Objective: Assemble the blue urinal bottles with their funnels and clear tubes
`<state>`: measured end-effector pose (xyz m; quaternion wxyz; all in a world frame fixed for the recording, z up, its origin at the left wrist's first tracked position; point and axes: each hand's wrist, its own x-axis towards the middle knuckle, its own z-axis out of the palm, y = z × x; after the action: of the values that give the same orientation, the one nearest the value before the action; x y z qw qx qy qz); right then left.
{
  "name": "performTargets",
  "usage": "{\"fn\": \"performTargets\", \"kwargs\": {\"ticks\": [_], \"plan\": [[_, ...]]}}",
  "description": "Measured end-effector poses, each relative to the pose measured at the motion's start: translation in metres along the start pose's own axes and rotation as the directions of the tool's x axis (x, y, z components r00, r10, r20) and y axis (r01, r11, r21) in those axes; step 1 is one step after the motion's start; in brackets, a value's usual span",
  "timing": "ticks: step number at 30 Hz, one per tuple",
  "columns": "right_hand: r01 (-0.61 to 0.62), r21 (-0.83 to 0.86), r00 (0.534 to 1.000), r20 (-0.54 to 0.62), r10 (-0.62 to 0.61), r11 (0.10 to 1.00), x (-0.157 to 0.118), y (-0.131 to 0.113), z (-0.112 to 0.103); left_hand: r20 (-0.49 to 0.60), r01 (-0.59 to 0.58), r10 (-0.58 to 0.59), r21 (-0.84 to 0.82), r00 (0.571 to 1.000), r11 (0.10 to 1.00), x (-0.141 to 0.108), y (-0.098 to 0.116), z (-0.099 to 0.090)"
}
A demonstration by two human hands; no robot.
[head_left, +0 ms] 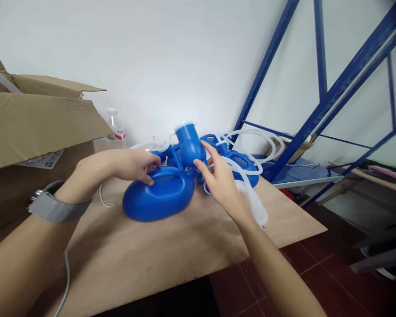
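A blue plastic urinal bottle [158,200] with a loop handle and a wide angled neck lies over the table, its pale cap facing up. Curled at the handle, my left hand [138,166] grips it with thumb and fingers; some fingertips are hidden behind. My right hand [219,178] is closed around the side of the bulging neck, thumb in front. Behind it lie more blue bottles [251,178] with coiled white tubes [267,136]. A clear plastic bag or sleeve [255,207] sits beside my right wrist.
An open cardboard box [39,119] stands at the left, with a clear drink bottle [115,127] behind it. A grey cable [67,273] crosses the wooden table [171,259]. Blue metal shelving [267,61] rises at the right, beyond the table's edge.
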<state>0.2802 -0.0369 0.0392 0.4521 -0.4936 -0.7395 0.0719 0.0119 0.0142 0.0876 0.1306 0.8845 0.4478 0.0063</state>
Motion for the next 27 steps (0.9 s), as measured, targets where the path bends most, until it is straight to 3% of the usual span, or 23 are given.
{"fn": "performTargets", "kwargs": {"ticks": [3, 6, 12, 19, 23, 27], "plan": [[0.052, -0.083, 0.996, 0.081, -0.045, 0.995, 0.006, -0.015, 0.011, 0.114, -0.001, 0.005, -0.033, 0.993, 0.999, -0.002, 0.022, -0.002], [0.053, -0.138, 0.986, 0.164, -0.030, 0.989, 0.005, -0.019, 0.013, 0.086, 0.005, -0.004, -0.009, 0.996, 1.000, 0.000, 0.031, 0.001], [0.002, -0.200, 0.979, 0.201, 0.039, 0.980, -0.003, -0.021, -0.013, 0.053, -0.052, 0.051, 0.024, 0.997, 0.998, 0.001, 0.040, 0.003], [0.091, -0.230, 0.953, 0.303, -0.017, 0.969, 0.006, -0.032, -0.039, 0.001, -0.118, 0.118, 0.021, 0.993, 0.993, 0.005, 0.048, 0.011], [0.125, -0.277, 0.931, 0.364, -0.016, 0.953, 0.006, -0.026, -0.047, -0.046, -0.131, 0.134, 0.065, 0.990, 0.989, 0.012, 0.047, 0.018], [0.063, -0.339, 0.895, 0.436, 0.098, 0.939, -0.014, -0.004, -0.050, -0.100, -0.135, 0.140, 0.058, 0.985, 0.989, 0.018, 0.046, 0.021]]}}
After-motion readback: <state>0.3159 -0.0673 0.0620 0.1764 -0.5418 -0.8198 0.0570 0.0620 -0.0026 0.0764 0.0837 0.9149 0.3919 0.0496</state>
